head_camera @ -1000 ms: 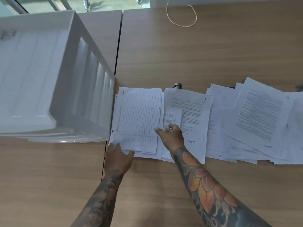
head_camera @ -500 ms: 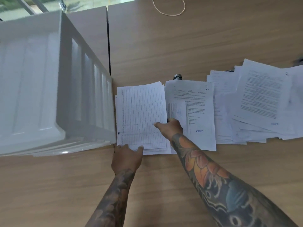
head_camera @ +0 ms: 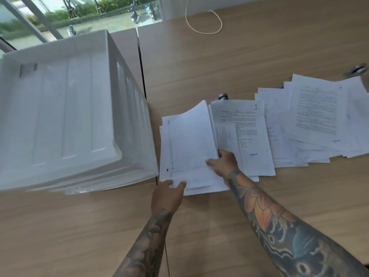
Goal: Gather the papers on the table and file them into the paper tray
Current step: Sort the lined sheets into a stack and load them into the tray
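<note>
Right hand (head_camera: 224,163) pinches the right edge of the lined stack (head_camera: 187,148), thumb on top, fingers tucked under; that edge curls up off the sheets below. Left hand (head_camera: 167,194) grips the same stack at its near edge, thumb over the top sheet, fingers hidden beneath. Both hands are clamped on paper, neither relaxed.

Key relation: the paper tray (head_camera: 111,80) sits directly left of the stack, its near right corner just beside the stack's left edge. The stack's long axis runs away from the person, roughly parallel to the tray's right wall. Left hand is nearer the tray. Judgement: the next move is a lift up and leftward over that wall, which stands well above the table, so the stack needs clearance and loose lower sheets could slip.

Remaining papers: a printed page marked "1" (head_camera: 245,132) touches the stack's right side, and a fanned overlapping pile (head_camera: 315,120) lies farther right. The tray looks empty.

Surface: wooden table (head_camera: 219,64), seam between two tops. A beaded cord loop (head_camera: 203,23) lies at the far edge; a small metal cap (head_camera: 223,96) sits behind the papers. A window lies beyond.
</note>
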